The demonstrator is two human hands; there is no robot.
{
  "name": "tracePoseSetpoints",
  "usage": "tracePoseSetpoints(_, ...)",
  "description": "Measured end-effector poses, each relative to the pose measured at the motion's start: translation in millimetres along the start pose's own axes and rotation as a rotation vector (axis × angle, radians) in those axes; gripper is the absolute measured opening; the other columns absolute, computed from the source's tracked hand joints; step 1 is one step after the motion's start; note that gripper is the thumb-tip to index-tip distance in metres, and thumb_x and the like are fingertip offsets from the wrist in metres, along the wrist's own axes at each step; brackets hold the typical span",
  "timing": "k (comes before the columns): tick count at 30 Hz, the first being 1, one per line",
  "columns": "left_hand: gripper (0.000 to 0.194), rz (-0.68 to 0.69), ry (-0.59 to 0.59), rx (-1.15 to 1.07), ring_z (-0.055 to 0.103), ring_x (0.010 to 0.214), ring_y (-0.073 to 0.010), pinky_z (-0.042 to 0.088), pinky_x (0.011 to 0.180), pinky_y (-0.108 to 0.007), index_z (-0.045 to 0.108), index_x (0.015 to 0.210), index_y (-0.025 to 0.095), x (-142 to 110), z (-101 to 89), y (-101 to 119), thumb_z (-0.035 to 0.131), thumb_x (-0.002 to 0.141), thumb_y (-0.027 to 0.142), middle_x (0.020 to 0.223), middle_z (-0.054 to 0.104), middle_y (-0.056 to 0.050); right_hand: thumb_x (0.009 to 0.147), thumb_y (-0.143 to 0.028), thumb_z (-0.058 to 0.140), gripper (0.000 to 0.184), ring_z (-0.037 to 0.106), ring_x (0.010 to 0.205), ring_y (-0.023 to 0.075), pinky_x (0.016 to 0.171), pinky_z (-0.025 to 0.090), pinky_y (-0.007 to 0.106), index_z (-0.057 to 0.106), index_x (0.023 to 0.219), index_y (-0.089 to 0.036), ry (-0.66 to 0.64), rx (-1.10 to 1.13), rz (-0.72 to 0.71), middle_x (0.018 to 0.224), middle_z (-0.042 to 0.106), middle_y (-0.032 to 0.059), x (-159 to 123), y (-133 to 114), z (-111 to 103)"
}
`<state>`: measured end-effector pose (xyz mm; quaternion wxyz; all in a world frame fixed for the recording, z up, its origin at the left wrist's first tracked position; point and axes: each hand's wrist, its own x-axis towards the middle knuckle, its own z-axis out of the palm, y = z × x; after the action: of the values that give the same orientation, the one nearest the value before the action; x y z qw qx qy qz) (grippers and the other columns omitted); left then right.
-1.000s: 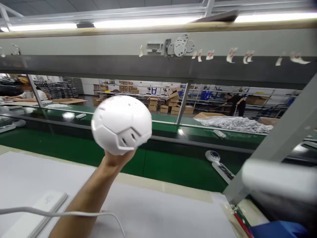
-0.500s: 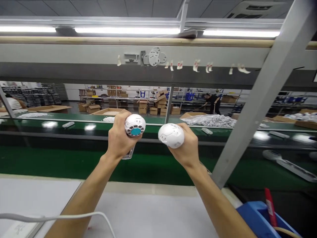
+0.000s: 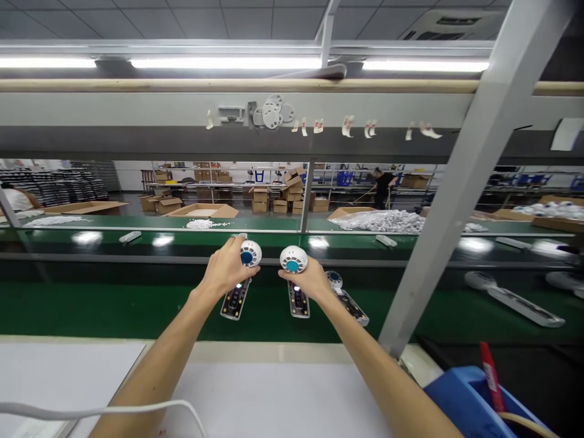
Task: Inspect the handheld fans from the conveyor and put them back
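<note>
My left hand [image 3: 224, 265] is closed around a white round-headed device [image 3: 250, 248] with a dark blue disc on its face. Below the fingers its open body [image 3: 234, 303] shows a circuit board and a small lit spot. Closed on a similar device [image 3: 292, 250], whose disc is brighter blue, is my right hand [image 3: 312, 278]. That one's lit circuit board [image 3: 298, 303] hangs down or rests over the green belt; contact cannot be told. Just right of my right hand, another such device [image 3: 353, 306] lies on the green conveyor belt [image 3: 150, 304], partly behind my wrist.
A slanted grey post [image 3: 456, 207] rises at right, beside a blue bin [image 3: 456, 389] with a red pen-like item [image 3: 491, 374]. White devices [image 3: 515, 301] lie on the belt beyond it. A white cable [image 3: 114, 409] crosses the bench [image 3: 274, 401]. Across the belt, a person [image 3: 382, 187] stands far off.
Both hands have lowered and moved closer together. The devices have tilted so their blue discs and lit circuit boards show. My view has shifted slightly.
</note>
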<state>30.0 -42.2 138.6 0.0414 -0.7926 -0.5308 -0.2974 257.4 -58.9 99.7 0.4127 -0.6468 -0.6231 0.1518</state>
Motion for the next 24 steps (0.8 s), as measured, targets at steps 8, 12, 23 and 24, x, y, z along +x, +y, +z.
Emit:
tracePoseSetpoints(8, 0.067, -0.107, -0.322, 0.081, 0.063, 0.102, -0.0382, 0.049, 0.077, -0.039, 0.045, 0.129, 0.018, 4.7, 45.0, -23.1, 0.075, 0.074, 0.042, 0.112, 0.064, -0.015, 0.077, -0.047, 0.070, 0.058, 0.065, 0.108, 0.0287, 0.084, 0.048, 0.033, 0.053, 0.124, -0.018, -0.197, -0.186, 0.118, 0.120, 0.067, 0.0109, 3.2, 30.7, 28.7)
tracePoseSetpoints(12, 0.067, -0.155, -0.360, 0.097, 0.062, 0.106, -0.0377, 0.049, 0.082, -0.041, 0.038, 0.135, 0.015, 6.1, 54.1, -29.8, 0.068, 0.080, 0.040, 0.118, 0.061, -0.017, 0.074, -0.030, 0.071, 0.040, 0.066, 0.107, 0.0362, 0.083, 0.048, 0.038, 0.065, 0.110, -0.014, -0.414, -0.355, 0.110, 0.116, 0.068, 0.0178, -4.7, 26.0, 27.9)
tracePoseSetpoints(23, 0.062, -0.361, -0.420, 0.182, 0.059, 0.107, -0.0285, 0.050, 0.093, -0.047, 0.039, 0.142, 0.014, 4.6, 87.2, -77.5, 0.061, 0.092, 0.044, 0.129, 0.053, -0.017, 0.078, -0.045, 0.070, 0.053, 0.065, 0.112, 0.0268, 0.086, 0.050, 0.029, 0.066, 0.127, -0.024, -0.652, -0.420, 0.010, 0.128, 0.067, 0.0066, -2.1, 15.4, -6.9)
tracePoseSetpoints(24, 0.061, -0.384, -0.429, 0.191, 0.059, 0.107, -0.0284, 0.050, 0.094, -0.048, 0.040, 0.141, 0.014, 3.6, 88.0, -81.8, 0.061, 0.092, 0.044, 0.128, 0.054, -0.017, 0.081, -0.043, 0.068, 0.053, 0.064, 0.115, 0.0276, 0.090, 0.050, 0.031, 0.064, 0.130, -0.023, -0.620, -0.446, 0.030, 0.131, 0.064, 0.0084, 0.9, 18.8, -11.7)
